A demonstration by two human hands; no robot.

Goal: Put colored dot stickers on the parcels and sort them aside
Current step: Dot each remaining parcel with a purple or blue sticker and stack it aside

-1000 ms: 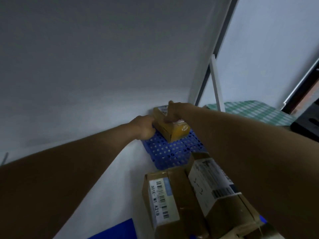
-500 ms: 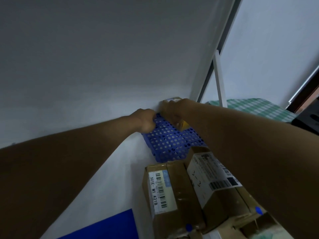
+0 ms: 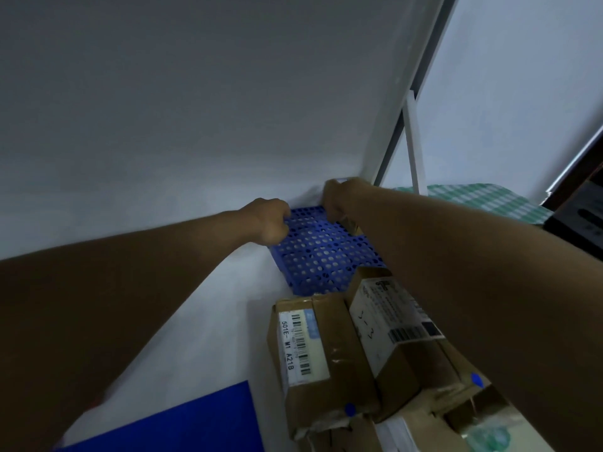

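My right hand (image 3: 339,199) grips a small parcel (image 3: 350,225) at the far corner of the blue tray (image 3: 323,259), mostly hidden behind my wrist; my left hand (image 3: 269,220) rests curled at the tray's edge, holding nothing I can make out. Two nearer boxes (image 3: 326,347) already carry blue dots (image 3: 349,410), so sorting seems well underway.

The far part of the blue plastic mat with round holes (image 3: 321,256) is left bare between the two arms, so room is found there. The white wall (image 3: 195,125) shuts off the back. Brown cardboard boxes with white labels (image 3: 329,350) are packed close on the near side. A small yellow box (image 3: 351,226), perhaps, is wedged in the far corner. A blue flat sheet (image 3: 182,425) is laid near the left.
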